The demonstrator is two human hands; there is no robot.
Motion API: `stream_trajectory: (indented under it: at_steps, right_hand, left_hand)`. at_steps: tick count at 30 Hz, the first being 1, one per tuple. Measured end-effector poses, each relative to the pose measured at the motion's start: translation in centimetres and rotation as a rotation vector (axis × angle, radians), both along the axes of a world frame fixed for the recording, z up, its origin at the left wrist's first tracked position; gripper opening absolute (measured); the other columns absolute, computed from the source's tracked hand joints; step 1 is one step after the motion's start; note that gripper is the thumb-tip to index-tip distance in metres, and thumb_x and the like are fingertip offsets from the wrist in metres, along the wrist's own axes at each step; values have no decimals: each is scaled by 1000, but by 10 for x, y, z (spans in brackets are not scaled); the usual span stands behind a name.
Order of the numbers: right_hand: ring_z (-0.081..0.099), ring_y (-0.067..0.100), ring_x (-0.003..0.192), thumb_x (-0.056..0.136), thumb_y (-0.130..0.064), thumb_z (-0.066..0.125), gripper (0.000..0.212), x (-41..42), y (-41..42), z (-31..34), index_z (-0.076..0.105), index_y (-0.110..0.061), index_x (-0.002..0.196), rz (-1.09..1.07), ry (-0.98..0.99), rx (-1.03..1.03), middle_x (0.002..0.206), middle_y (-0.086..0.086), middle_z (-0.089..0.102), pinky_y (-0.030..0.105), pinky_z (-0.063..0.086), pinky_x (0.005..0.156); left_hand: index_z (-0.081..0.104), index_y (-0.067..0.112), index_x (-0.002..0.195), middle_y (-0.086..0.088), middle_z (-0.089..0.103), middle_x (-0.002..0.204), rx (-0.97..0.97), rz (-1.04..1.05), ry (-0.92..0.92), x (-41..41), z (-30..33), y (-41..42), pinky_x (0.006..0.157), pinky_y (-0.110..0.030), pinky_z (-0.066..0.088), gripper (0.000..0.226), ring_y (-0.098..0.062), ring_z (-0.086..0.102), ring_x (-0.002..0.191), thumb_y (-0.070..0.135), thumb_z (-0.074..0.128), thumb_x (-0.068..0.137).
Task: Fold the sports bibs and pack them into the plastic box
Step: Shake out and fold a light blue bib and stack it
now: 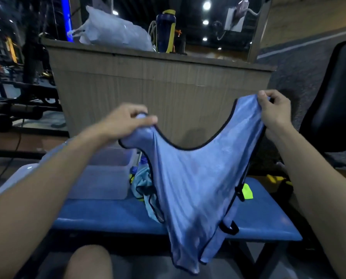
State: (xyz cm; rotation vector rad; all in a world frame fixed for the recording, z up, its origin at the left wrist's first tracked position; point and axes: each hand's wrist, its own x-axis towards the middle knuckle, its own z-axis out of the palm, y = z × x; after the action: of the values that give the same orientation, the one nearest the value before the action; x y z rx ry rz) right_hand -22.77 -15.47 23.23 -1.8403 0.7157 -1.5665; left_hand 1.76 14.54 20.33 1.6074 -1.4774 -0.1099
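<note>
I hold a light blue sports bib (196, 186) with black trim up in the air over the blue bench (115, 216). My left hand (127, 121) grips its left shoulder strap and my right hand (272, 111) pinches the right strap, so the bib hangs spread between them. A clear plastic box (105, 178) stands on the bench at the left, partly hidden by my left forearm. Between the box and the held bib lies a crumpled pile of other bibs (144, 184), light blue with some yellow. A neon yellow piece (247, 191) shows behind the bib's right edge.
A tall wooden counter (160, 87) stands behind the bench with a white plastic bag (115, 31) and a dark bottle (165, 31) on top. A black chair (331, 97) is at the right. Gym equipment fills the left background. My knee (89, 260) shows at the bottom.
</note>
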Motion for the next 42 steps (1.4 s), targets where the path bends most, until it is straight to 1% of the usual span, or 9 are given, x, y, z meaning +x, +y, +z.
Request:
stream_trajectory:
  at_steps: [3,7,10,14,20,24,28,36,42]
  right_hand:
    - [49,-6,66,102,-26,60,15,-9,-9,0,68,-15,94,-15,-57,52,76,-11,56,15,41,67]
    - [53,3,75,101,-29,61,27,-9,-4,8,60,-26,74,49,-77,139,80,-7,60,25,43,74]
    - [61,1,87,98,-26,66,30,6,14,18,63,-23,68,215,-71,198,86,-16,68,26,47,85]
    - [57,2,71,98,-19,66,28,42,69,39,67,-22,70,483,32,66,69,-16,65,21,47,72]
    - [62,9,73,99,-36,64,15,48,94,37,68,-22,94,623,-23,53,78,-9,67,29,52,71]
    - [65,6,109,68,-73,78,75,38,89,-64,55,-33,128,685,373,338,121,-17,67,40,52,97]
    - [64,-13,90,85,-38,81,44,24,93,-179,54,-34,120,740,801,441,108,-29,65,10,49,84]
    - [63,16,70,97,-20,69,8,31,49,-272,73,-14,94,709,710,741,78,1,70,28,47,60]
    - [61,10,52,99,-21,65,21,66,27,-257,67,-18,78,559,361,915,65,-2,67,20,46,47]
  left_hand:
    - [54,22,78,4,56,72,-71,-223,98,-9,81,9,62,-20,47,25,-9,53,65,31,76,83]
    - [63,30,99,9,65,103,26,-120,-173,-12,133,1,107,-31,43,33,-6,59,100,54,77,82]
    - [67,26,118,14,64,124,61,-47,-182,-24,131,-25,100,-16,39,34,9,54,114,48,70,91]
    - [68,22,125,7,68,128,252,-77,-104,-52,95,-66,113,-37,43,58,-10,61,121,58,77,81]
    - [75,14,97,-3,78,98,194,-117,187,-55,69,-86,99,-42,52,19,-18,72,95,33,70,95]
    - [74,11,106,-4,78,104,41,-61,370,-39,61,-92,99,-41,55,19,-20,74,101,27,68,97]
    - [72,8,105,-9,77,106,-43,26,454,-26,56,-108,91,-41,60,20,-24,75,98,25,68,97]
    - [56,13,83,-1,56,73,-334,282,553,38,52,-179,55,-23,48,20,-10,57,59,21,70,93]
    - [58,-3,117,-19,60,96,376,492,52,67,-5,-215,56,-34,41,39,-24,58,73,20,70,88]
